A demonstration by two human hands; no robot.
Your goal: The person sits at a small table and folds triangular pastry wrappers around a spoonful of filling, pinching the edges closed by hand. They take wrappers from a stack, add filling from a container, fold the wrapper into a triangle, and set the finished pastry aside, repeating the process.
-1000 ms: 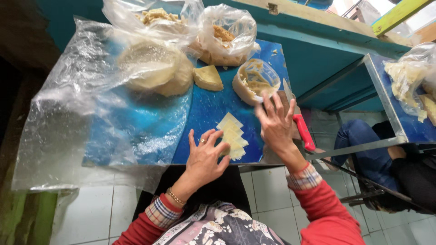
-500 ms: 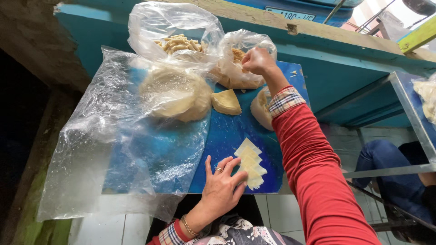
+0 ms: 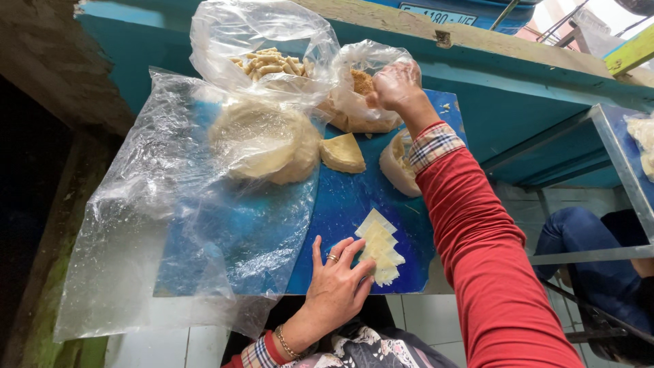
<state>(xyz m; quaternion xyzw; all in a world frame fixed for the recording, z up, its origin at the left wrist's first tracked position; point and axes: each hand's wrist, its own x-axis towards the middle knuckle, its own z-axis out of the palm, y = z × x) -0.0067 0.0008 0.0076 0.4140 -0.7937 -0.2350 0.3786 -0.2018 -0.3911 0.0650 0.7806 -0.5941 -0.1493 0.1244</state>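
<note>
Item: pale yellow dough sheets [image 3: 379,247], thin, angular, stacked overlapping on the blue board [image 3: 340,197], near its front edge. Left hand [image 3: 336,286] lay flat, fingers spread, touching the stack. Right hand [image 3: 394,85] reached into a clear bag of brown crumbs [image 3: 361,95]; its hold could not be told.

bags [image 3: 272,61] crowd back (board [image 3: 340,204] middle open)

— How's your light?
— You've got soft daylight from the upper right, glare on the plastic sheet [image 3: 170,204].
— Sharpness?
— Your centre is crisp; edges bend, and the left side falls dark.
</note>
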